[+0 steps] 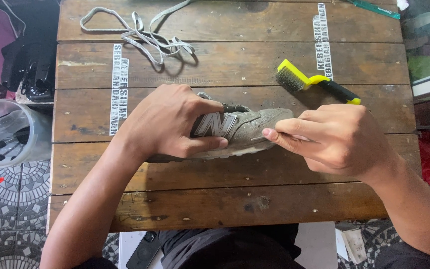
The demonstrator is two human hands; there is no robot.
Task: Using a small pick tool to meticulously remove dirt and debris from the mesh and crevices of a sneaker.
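Lying on its side at mid-table: grey suede sneaker, laces removed, toe toward the right, sole edge toward the near side of the wooden plank table. Left hand clamped over the heel and mid-section, fingers curled over the upper, thumb pressed along the lower side panel. Right hand closed in a pinch grip at the toe end, thumb and forefinger holding a thin, pale, slender tool whose tip touches the sneaker's side near the forefoot; kind of tool not discernible. Resting just beyond the right hand: wire brush with yellow head and black-and-yellow handle, untouched, bristles facing left. Lying loose at the far edge of the table, well apart from both hands: grey shoelace, tangled. Standing off the table's left side: clear plastic tub holding assorted items. Visible beneath: patterned tile floor.
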